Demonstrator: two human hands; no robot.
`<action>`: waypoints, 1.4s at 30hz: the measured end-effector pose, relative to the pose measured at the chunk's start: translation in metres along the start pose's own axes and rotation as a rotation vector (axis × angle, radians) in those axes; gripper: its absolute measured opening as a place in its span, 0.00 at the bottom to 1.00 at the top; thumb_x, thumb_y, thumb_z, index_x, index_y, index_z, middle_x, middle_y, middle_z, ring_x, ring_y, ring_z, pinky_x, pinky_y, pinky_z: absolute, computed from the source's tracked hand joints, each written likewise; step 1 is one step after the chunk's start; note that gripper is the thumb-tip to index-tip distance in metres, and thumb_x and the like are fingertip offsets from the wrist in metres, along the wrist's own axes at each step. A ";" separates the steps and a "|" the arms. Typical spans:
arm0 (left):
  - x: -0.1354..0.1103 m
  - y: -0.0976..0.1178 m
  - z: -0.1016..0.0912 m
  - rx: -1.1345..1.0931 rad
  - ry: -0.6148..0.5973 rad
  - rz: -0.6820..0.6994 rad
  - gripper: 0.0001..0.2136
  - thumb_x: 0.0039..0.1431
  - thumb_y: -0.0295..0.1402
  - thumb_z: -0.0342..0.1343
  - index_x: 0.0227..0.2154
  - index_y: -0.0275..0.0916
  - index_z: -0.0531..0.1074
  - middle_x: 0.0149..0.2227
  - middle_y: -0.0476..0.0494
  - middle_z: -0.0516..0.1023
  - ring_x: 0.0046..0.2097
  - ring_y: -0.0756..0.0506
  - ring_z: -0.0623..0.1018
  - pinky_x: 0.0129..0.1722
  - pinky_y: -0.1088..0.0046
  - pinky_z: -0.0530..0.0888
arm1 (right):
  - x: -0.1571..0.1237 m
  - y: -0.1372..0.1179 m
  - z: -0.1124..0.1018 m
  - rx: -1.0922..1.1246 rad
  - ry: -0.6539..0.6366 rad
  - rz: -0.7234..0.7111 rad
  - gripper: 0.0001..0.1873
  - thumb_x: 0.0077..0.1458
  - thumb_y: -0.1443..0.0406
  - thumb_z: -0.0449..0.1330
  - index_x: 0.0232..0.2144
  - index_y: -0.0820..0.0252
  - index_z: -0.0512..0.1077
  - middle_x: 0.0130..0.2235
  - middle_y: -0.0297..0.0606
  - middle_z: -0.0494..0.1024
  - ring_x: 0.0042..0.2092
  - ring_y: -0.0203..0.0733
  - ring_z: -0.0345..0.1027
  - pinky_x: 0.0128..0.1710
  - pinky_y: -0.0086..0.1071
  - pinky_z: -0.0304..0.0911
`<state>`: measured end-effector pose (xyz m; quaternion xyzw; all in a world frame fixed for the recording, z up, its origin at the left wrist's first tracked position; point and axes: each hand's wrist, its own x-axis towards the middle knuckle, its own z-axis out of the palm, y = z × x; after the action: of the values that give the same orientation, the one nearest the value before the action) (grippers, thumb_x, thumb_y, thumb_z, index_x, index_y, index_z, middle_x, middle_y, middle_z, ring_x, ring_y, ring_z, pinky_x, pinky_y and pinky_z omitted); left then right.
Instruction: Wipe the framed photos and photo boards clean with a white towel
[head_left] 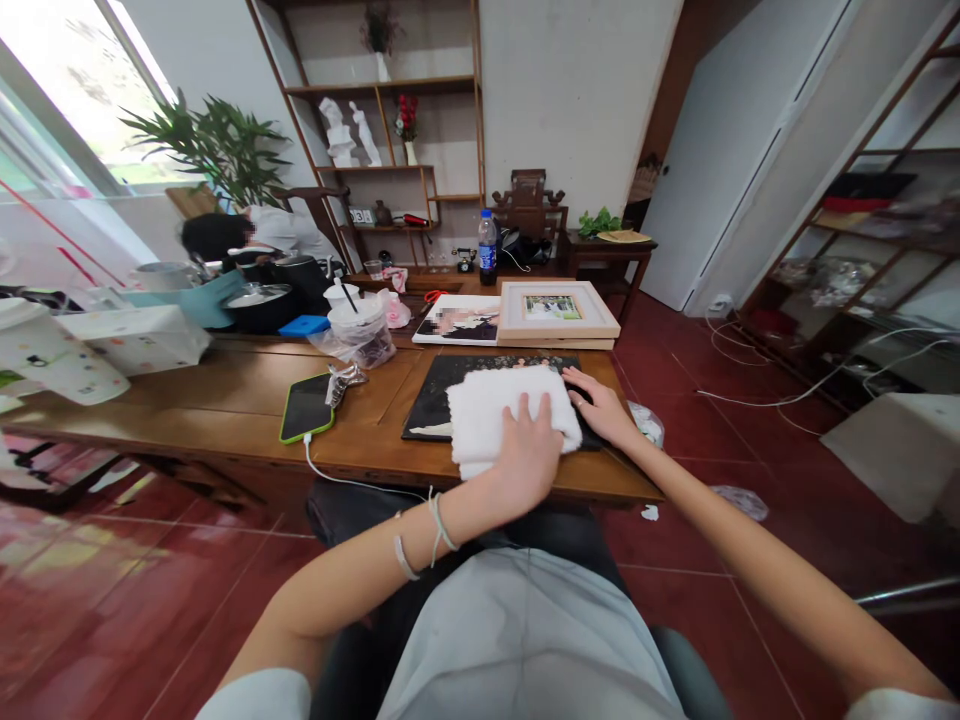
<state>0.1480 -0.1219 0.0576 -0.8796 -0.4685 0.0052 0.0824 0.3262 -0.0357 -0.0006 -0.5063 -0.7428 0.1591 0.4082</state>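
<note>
My left hand point(531, 445) lies on a folded white towel point(480, 410), fingers spread flat over its top. Beneath the towel is a dark picture panel point(435, 395) with small flowers along its far side and a white shape at its lower left. At the panel's right edge rests my right hand point(600, 408), its fingers stretched out and touching the panel. The towel hides much of the panel's middle.
Behind the panel lie a framed picture point(559, 312) and a flat print point(457, 320). A phone point(306, 408) on a white cable, a bagged cup point(358, 330) and a blue-labelled bottle point(487, 250) stand or lie on the wooden table point(382, 445). A person's dark hair point(214, 237) shows at the left.
</note>
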 end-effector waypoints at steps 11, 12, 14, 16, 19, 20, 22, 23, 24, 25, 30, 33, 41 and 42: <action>0.048 -0.127 0.037 -0.033 0.058 -0.286 0.16 0.63 0.34 0.46 0.50 0.37 0.72 0.66 0.37 0.52 0.65 0.32 0.54 0.59 0.48 0.57 | -0.001 -0.001 0.002 -0.004 0.017 0.008 0.19 0.55 0.68 0.54 0.48 0.56 0.74 0.57 0.40 0.70 0.61 0.46 0.58 0.63 0.47 0.50; 0.047 -0.131 0.038 -0.029 0.061 -0.289 0.16 0.63 0.34 0.46 0.49 0.38 0.72 0.66 0.37 0.53 0.65 0.32 0.54 0.59 0.49 0.57 | -0.002 -0.002 0.002 -0.006 0.015 0.008 0.19 0.55 0.68 0.54 0.48 0.56 0.74 0.57 0.40 0.70 0.61 0.46 0.58 0.63 0.47 0.50; 0.043 -0.132 0.039 -0.020 0.063 -0.278 0.15 0.63 0.33 0.45 0.48 0.37 0.72 0.66 0.38 0.53 0.65 0.32 0.54 0.59 0.50 0.59 | -0.002 -0.003 0.002 -0.013 0.014 0.007 0.19 0.55 0.68 0.54 0.48 0.57 0.74 0.57 0.41 0.70 0.61 0.46 0.58 0.63 0.47 0.50; 0.034 -0.124 0.036 -0.008 0.050 -0.253 0.15 0.63 0.32 0.45 0.47 0.36 0.73 0.66 0.37 0.54 0.65 0.32 0.55 0.58 0.50 0.60 | -0.002 -0.004 0.001 -0.020 0.017 0.008 0.19 0.55 0.68 0.54 0.48 0.58 0.74 0.57 0.41 0.70 0.61 0.46 0.58 0.63 0.46 0.50; 0.008 -0.100 0.026 0.014 0.037 -0.194 0.15 0.62 0.30 0.46 0.45 0.36 0.74 0.65 0.37 0.55 0.64 0.32 0.56 0.56 0.49 0.62 | -0.002 -0.004 0.001 -0.019 0.017 0.006 0.19 0.55 0.68 0.54 0.48 0.56 0.74 0.56 0.40 0.70 0.61 0.46 0.58 0.63 0.47 0.50; -0.003 -0.091 0.023 0.021 0.037 -0.166 0.14 0.62 0.30 0.45 0.44 0.37 0.75 0.65 0.38 0.55 0.64 0.32 0.56 0.56 0.49 0.63 | -0.002 -0.004 0.002 -0.015 0.017 0.005 0.19 0.54 0.68 0.54 0.48 0.55 0.74 0.56 0.39 0.71 0.61 0.45 0.58 0.63 0.47 0.50; -0.027 -0.073 0.015 0.028 0.041 -0.100 0.14 0.61 0.28 0.46 0.42 0.37 0.76 0.65 0.38 0.56 0.64 0.32 0.57 0.56 0.49 0.63 | -0.002 -0.004 0.002 -0.012 0.016 0.001 0.19 0.54 0.68 0.54 0.48 0.55 0.74 0.56 0.39 0.70 0.61 0.45 0.58 0.63 0.47 0.50; -0.038 -0.065 0.012 0.020 0.035 -0.056 0.13 0.60 0.28 0.47 0.41 0.37 0.77 0.65 0.38 0.56 0.64 0.32 0.57 0.57 0.49 0.63 | -0.002 -0.003 0.002 -0.014 0.016 0.000 0.19 0.54 0.68 0.54 0.48 0.56 0.74 0.56 0.40 0.70 0.61 0.46 0.58 0.63 0.47 0.50; -0.048 -0.059 0.009 0.004 0.033 -0.015 0.12 0.60 0.28 0.48 0.39 0.37 0.77 0.65 0.38 0.55 0.64 0.32 0.57 0.57 0.49 0.63 | -0.002 -0.003 0.002 -0.017 0.017 -0.001 0.19 0.54 0.68 0.54 0.48 0.56 0.74 0.57 0.40 0.70 0.61 0.46 0.58 0.63 0.47 0.50; -0.056 -0.056 0.007 -0.016 0.031 0.019 0.12 0.59 0.28 0.49 0.38 0.37 0.78 0.65 0.38 0.55 0.65 0.32 0.56 0.58 0.50 0.62 | -0.002 -0.002 0.003 -0.018 0.017 -0.002 0.19 0.54 0.68 0.54 0.48 0.57 0.74 0.57 0.41 0.70 0.61 0.46 0.58 0.63 0.47 0.50; -0.062 -0.070 0.014 -0.118 0.063 0.038 0.10 0.59 0.29 0.50 0.35 0.38 0.77 0.66 0.41 0.54 0.66 0.35 0.54 0.61 0.50 0.58 | -0.002 -0.003 0.003 -0.010 0.018 -0.003 0.19 0.54 0.67 0.54 0.48 0.54 0.74 0.56 0.38 0.71 0.61 0.46 0.58 0.63 0.47 0.49; -0.044 -0.097 0.026 -0.129 0.090 -0.005 0.12 0.62 0.34 0.48 0.36 0.36 0.76 0.66 0.38 0.52 0.66 0.35 0.52 0.61 0.47 0.55 | -0.002 -0.004 0.002 -0.022 0.016 0.003 0.19 0.54 0.67 0.54 0.48 0.55 0.74 0.57 0.39 0.70 0.61 0.46 0.58 0.63 0.47 0.50; 0.006 -0.166 0.038 -0.085 0.023 -0.147 0.20 0.66 0.40 0.40 0.46 0.31 0.71 0.66 0.28 0.49 0.66 0.33 0.52 0.58 0.52 0.61 | -0.002 -0.005 0.002 -0.023 0.013 -0.006 0.18 0.55 0.66 0.55 0.48 0.55 0.74 0.57 0.40 0.70 0.61 0.47 0.59 0.63 0.48 0.50; 0.009 -0.168 0.038 -0.064 0.024 -0.136 0.19 0.66 0.38 0.41 0.47 0.32 0.70 0.66 0.29 0.50 0.66 0.34 0.53 0.58 0.53 0.62 | -0.002 -0.005 0.002 -0.020 0.014 -0.006 0.18 0.55 0.66 0.55 0.48 0.55 0.74 0.56 0.40 0.70 0.61 0.47 0.58 0.63 0.48 0.50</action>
<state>0.0108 -0.0173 0.0462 -0.8480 -0.5260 -0.0260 0.0603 0.3221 -0.0394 0.0003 -0.5091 -0.7430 0.1470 0.4090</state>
